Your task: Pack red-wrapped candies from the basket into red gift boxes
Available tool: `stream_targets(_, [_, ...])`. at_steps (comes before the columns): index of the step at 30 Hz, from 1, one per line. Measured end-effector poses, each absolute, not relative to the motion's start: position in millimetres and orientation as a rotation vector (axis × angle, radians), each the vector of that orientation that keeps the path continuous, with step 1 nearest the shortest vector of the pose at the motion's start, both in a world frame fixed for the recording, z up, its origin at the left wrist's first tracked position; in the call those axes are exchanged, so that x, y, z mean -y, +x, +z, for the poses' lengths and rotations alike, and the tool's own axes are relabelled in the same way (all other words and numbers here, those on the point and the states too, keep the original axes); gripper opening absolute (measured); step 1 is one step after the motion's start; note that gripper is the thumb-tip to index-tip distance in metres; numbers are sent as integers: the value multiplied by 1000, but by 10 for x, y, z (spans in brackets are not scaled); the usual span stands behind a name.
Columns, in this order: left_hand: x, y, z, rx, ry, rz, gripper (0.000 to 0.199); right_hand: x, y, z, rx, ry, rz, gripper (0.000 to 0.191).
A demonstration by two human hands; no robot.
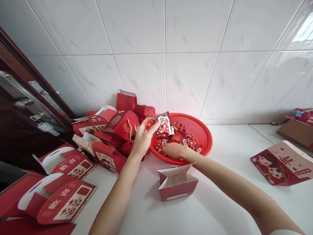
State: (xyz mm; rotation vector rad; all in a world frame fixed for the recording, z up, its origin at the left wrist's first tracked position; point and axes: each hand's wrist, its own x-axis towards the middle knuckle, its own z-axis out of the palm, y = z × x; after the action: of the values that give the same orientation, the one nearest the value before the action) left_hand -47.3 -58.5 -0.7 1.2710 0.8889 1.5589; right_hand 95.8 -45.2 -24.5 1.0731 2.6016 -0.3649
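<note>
Over the left side of a round red plastic basket (208,143), my left hand (144,135) holds several red candy packets (163,123) between thumb and fingers. My right hand (174,150) reaches down into the basket among the wrapped candies (192,143); its fingertips are hidden, so what they touch cannot be made out. In front of the basket a small red paper box (179,191) stands on the white surface with its top open, and its visible inside is bare.
Many red gift boxes (122,124) are heaped left of the basket, with more open ones (66,200) at the lower left. A printed box (283,164) and a cardboard box (297,130) are at the right. Behind is a tiled wall; a dark door (22,107) stands at the left.
</note>
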Motion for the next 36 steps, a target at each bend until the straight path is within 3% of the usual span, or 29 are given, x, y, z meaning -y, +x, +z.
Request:
stream_targets(6, [582,-473,-10,-890,1266,1557,30,442,949,-297,-2609,1116,-395,33])
stream_targets(11, [586,-505,-3,-862,1251,1560,32,337,1150,-246,-2674,1093,-583,12])
stream_targets(13, [591,-524,8,-861,1253,1568,32,275,1288,-226,-2783,1117,-799,10])
stream_targets(18, [593,-562,24,-837,1247,1595,31,230,1555,-248,-2800,1181,-1958,24])
stream_targets(22, [588,-566,22,-848,1237,1597,33,310,1595,-261,-2716,1240,-2442,35])
stream_targets(27, [587,-541,14,-851,1231,1588,32,389,1596,-210,-2673,1219,-2698,39])
stream_targets(31, [607,-512,29,-832,1220,1567,34,423,1626,-169,-2779,1243,-2775,30])
stream_targets(36, [661,-461,79,-809,1181,1516,39,476,1647,-166,-2665,1359,-2991,37])
